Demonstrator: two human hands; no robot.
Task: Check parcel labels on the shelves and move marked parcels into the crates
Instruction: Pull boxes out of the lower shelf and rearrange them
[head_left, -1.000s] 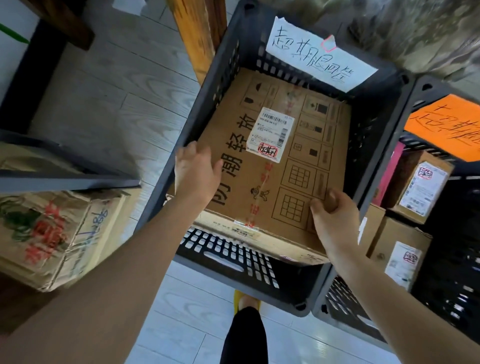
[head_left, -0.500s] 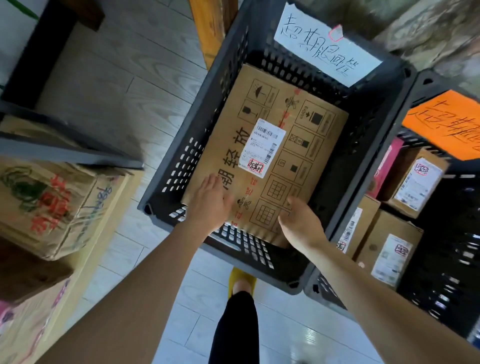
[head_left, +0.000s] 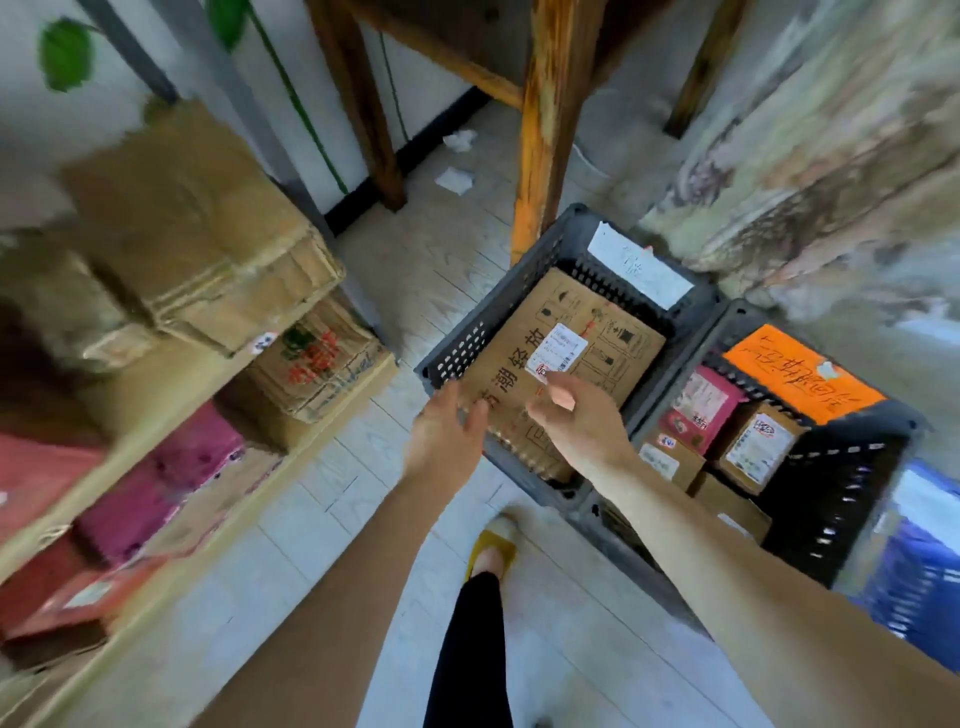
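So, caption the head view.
Open left hand and right hand above a large brown cardboard parcel lying in a dark grey plastic crate.

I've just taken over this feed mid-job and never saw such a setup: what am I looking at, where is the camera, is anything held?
There is no machine: a person works bare-handed, and the one camera sits on their head, looking forward and down. The left hand and right hand are open above a grey crate on the floor and hold nothing. A large cardboard box with a white label lies in that crate. Beside it, a second crate with an orange sign holds smaller parcels. Shelves with more boxes stand on the person's left.
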